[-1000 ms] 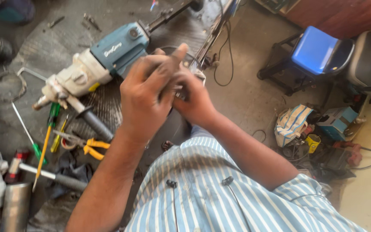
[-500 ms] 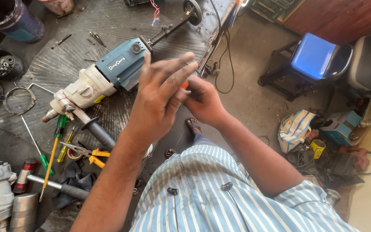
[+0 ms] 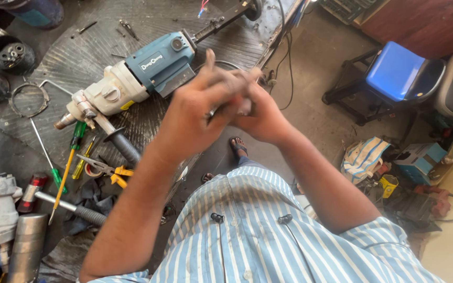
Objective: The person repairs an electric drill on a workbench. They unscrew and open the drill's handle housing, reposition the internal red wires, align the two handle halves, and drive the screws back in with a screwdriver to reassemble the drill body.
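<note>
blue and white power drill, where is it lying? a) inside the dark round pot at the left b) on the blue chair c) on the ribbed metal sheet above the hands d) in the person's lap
c: the blue and white power drill lies on the ribbed metal sheet, just beyond the left hand and right hand, which are pressed together.

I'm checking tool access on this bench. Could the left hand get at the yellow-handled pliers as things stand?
Probably yes, once freed: the left hand is pressed against the right hand around something small, but the pliers lie uncovered on the mat beside that forearm.
</note>
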